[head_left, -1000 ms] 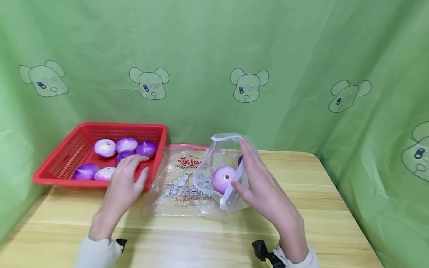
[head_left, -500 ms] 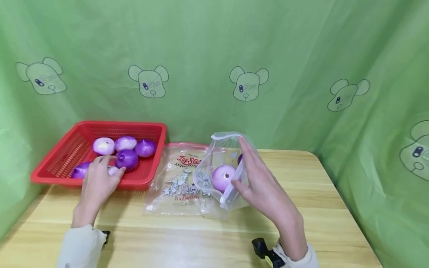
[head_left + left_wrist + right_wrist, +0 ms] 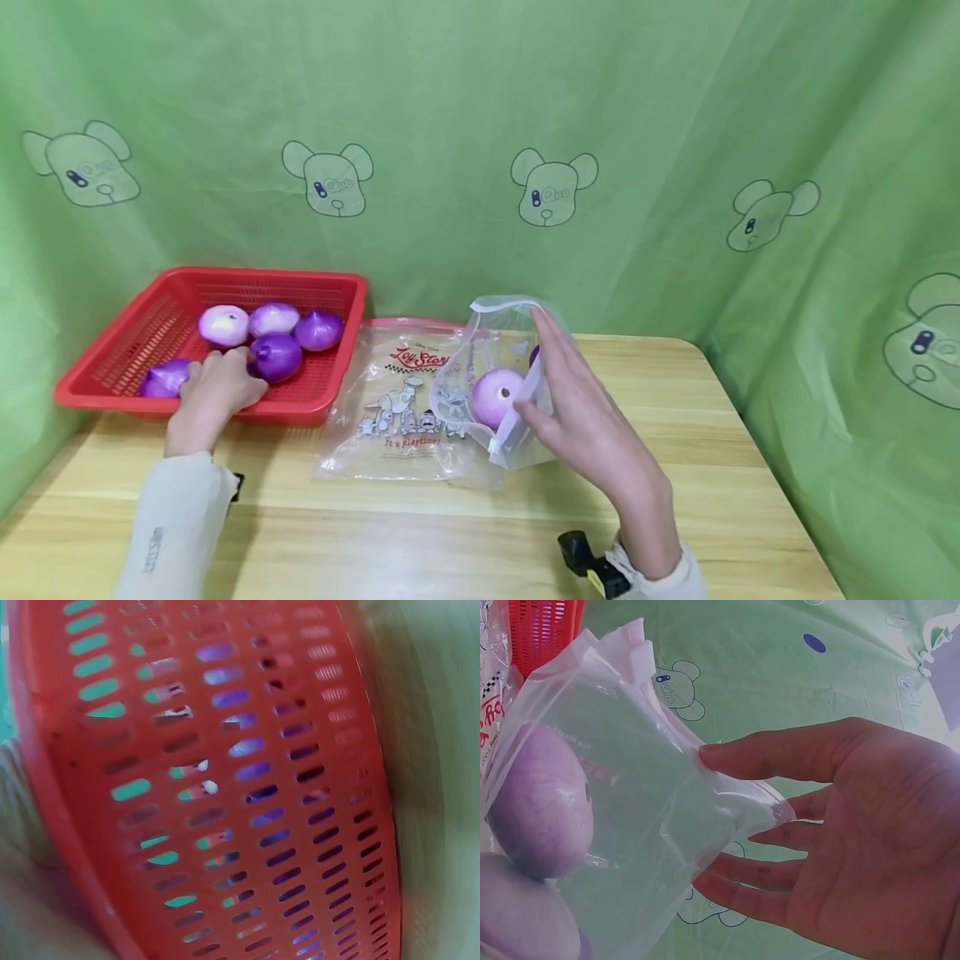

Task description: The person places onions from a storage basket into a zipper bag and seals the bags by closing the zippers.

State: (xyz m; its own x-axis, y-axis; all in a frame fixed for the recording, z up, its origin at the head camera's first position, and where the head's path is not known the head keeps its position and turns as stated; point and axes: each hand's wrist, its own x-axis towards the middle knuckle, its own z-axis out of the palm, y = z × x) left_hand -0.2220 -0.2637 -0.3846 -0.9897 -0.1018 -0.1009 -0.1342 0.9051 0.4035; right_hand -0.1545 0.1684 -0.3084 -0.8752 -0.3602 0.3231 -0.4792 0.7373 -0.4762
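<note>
My left hand (image 3: 217,390) reaches over the near side of a red plastic basket (image 3: 341,362), its fingers bent down round a purple onion that the hand hides. Beside it lie another dark purple onion (image 3: 275,358) and, to the left, one more onion (image 3: 165,379). In the left wrist view only part of this hand shows past the basket wall (image 3: 172,825). On the right, a clear zip bag (image 3: 480,333) stands with its mouth apart and onions (image 3: 544,802) inside. My right hand (image 3: 592,417) touches its rim, thumb and fingers straight and spread.
Several more onions (image 3: 273,321) lie at the back of the basket. A flat printed plastic bag (image 3: 405,408) lies between basket and zip bag on the wooden table (image 3: 360,542). A green curtain (image 3: 442,100) stands behind and along the right.
My left hand has moved left and down into the basket, from above the middle onion onto the near onion, now covered. The right hand and zip bag hold nearly still.
</note>
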